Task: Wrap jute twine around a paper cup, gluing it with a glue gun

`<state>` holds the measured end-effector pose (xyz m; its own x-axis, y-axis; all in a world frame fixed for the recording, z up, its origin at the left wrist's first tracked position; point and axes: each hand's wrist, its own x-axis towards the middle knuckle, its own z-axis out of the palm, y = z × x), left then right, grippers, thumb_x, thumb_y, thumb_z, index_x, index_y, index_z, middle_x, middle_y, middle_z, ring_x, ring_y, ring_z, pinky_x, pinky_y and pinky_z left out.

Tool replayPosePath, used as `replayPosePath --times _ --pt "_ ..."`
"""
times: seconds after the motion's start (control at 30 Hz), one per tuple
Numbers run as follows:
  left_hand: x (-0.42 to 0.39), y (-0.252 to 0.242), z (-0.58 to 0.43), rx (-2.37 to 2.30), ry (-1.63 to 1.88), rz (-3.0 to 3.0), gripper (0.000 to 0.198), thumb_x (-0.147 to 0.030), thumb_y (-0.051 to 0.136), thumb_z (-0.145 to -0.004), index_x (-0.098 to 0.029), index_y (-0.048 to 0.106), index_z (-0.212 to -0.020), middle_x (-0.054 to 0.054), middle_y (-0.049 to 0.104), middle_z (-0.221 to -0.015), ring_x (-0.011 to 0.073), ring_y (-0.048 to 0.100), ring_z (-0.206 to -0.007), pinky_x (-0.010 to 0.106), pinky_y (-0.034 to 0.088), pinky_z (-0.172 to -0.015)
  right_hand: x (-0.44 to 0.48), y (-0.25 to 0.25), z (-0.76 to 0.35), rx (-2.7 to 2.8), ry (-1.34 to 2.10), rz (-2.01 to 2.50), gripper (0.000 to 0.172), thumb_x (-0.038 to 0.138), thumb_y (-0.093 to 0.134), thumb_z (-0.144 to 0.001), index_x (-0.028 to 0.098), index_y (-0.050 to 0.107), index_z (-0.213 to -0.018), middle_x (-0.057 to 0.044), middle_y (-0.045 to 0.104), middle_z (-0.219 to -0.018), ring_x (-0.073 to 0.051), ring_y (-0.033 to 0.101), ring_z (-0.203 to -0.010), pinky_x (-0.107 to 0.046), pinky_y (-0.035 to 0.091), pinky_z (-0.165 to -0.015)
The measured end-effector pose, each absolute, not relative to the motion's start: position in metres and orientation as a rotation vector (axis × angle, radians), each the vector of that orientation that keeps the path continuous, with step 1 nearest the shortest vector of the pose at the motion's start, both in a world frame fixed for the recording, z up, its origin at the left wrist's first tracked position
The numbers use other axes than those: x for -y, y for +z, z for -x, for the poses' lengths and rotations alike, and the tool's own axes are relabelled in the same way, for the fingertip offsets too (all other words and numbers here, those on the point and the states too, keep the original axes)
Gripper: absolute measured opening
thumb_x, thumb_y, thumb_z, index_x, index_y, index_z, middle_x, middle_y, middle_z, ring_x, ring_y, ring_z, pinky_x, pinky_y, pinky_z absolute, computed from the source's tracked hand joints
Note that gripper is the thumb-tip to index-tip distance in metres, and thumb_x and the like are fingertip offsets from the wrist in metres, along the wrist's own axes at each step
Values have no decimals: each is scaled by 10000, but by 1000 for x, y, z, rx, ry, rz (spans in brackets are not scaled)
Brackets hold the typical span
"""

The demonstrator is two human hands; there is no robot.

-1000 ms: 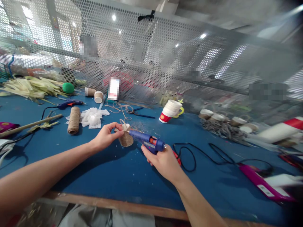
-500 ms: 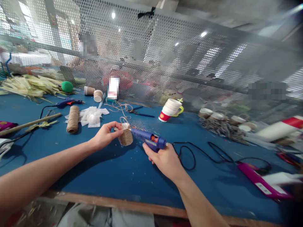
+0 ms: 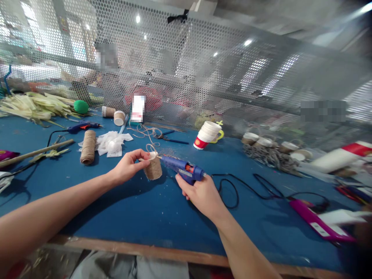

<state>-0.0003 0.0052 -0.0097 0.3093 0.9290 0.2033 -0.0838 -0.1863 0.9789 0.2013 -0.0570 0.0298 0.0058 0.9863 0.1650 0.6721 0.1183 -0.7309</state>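
Note:
My left hand (image 3: 128, 167) pinches a small paper cup wrapped in jute twine (image 3: 153, 169), holding it tilted just above the blue table (image 3: 151, 217). My right hand (image 3: 203, 193) grips a blue glue gun (image 3: 183, 169) whose nozzle touches the upper rim of the cup. A loose end of twine (image 3: 149, 148) curls up from the cup. The gun's black cord (image 3: 247, 190) trails off to the right.
A twine spool (image 3: 87, 146), white wadding (image 3: 112, 142), a second glue gun (image 3: 83, 126), scissors (image 3: 170, 137), stacked cups (image 3: 209, 135) and several wrapped cups (image 3: 270, 149) lie around. Dried leaves (image 3: 35, 104) sit far left. A perforated metal screen (image 3: 186, 77) backs the table; people work behind it.
Both hands have shifted slightly left and away from me with the cup and the gun. The nozzle has moved up to the cup's rim.

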Motion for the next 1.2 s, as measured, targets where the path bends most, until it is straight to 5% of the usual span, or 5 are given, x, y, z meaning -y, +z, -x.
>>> replayPosePath --times 1.2 --pt "-7 -10 1 -770 1096 -1381 194 -288 671 -657 -158 528 -673 52 623 -872 215 499 -1049 358 301 -931 61 29 -198 1788 595 1572 236 296 524 -714 194 460 -511 29 491 -368 -104 466 -331 -220 398 -379"
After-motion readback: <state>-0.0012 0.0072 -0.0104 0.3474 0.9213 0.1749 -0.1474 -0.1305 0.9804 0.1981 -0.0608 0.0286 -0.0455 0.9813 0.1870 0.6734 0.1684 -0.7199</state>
